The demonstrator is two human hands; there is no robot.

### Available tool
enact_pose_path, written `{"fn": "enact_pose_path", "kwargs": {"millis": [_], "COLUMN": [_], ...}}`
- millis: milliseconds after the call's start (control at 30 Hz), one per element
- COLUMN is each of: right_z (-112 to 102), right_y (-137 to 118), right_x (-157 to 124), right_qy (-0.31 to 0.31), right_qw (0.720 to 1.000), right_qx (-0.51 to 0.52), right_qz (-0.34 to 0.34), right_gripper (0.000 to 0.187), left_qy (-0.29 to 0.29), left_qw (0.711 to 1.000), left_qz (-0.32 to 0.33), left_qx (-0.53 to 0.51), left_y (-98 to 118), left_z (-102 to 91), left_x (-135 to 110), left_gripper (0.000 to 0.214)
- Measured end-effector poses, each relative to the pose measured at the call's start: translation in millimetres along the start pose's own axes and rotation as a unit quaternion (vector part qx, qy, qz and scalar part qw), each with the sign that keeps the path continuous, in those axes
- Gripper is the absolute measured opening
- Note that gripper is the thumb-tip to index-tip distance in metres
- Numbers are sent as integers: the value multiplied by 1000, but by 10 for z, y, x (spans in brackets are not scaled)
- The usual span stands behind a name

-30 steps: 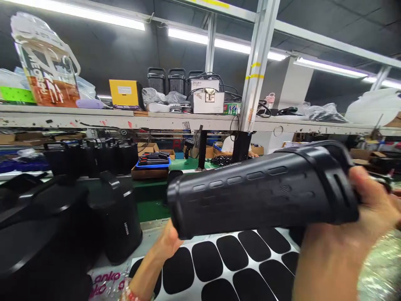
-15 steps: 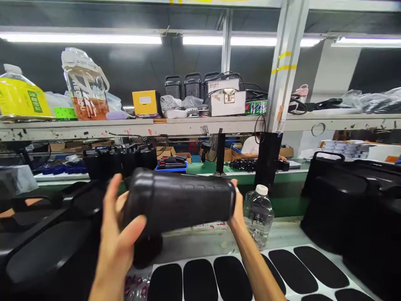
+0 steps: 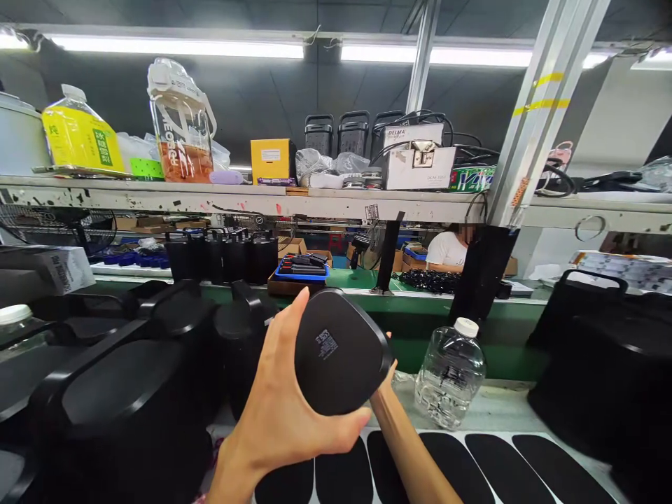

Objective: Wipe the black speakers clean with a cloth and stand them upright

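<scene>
I hold a black cylindrical speaker (image 3: 336, 350) over the bench, its flat end with a small label turned toward me. My left hand (image 3: 283, 420) cups the near end, fingers up its left side and thumb under its lower edge. My right hand (image 3: 385, 386) reaches behind the speaker's far right side; only fingertips and part of the palm show, closed against the body. My right forearm runs up from the lower right.
A clear water bottle (image 3: 449, 374) stands right of the speaker. A white sheet of black oval pads (image 3: 472, 462) lies below. Black speakers crowd the left (image 3: 120, 392) and right (image 3: 593, 350). A cluttered shelf (image 3: 262, 199) runs overhead. A person (image 3: 446, 248) sits beyond.
The speaker swung from lying sideways to end-on toward me. My left hand moved to its near end. The view shifted slightly left, showing more of the shelf.
</scene>
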State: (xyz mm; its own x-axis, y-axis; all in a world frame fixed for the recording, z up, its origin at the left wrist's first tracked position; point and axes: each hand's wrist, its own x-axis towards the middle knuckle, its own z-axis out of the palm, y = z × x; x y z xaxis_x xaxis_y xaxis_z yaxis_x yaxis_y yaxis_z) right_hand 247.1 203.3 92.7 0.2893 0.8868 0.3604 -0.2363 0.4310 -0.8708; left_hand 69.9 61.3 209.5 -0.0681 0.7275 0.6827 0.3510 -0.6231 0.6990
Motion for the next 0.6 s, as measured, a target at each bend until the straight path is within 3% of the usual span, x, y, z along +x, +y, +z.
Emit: {"fn": "enact_pose_path", "kwargs": {"millis": [133,367,500,600], "right_z": [-56,-192,-225,-316], "right_y": [-353,-988,-1229,-1466], "right_x": [88,-5,-66,-228], "right_qy": [74,168,257,254], "right_qw": [996,982,963,967], "right_qx": [49,76,64,17], "right_qz": [1,-52,-44,1], "right_gripper": [58,49,46,39], "left_qy": [8,-4,-24,-20], "left_qw": [993,964,955,941], "left_qz": [-23,45,7,-87], "left_qx": [-112,-263,-296,-327], "left_y": [-116,-303,-307,-296], "left_z": [-159,-295,-294,-312], "left_x": [92,243,243,201], "left_gripper": [113,102,103,98]}}
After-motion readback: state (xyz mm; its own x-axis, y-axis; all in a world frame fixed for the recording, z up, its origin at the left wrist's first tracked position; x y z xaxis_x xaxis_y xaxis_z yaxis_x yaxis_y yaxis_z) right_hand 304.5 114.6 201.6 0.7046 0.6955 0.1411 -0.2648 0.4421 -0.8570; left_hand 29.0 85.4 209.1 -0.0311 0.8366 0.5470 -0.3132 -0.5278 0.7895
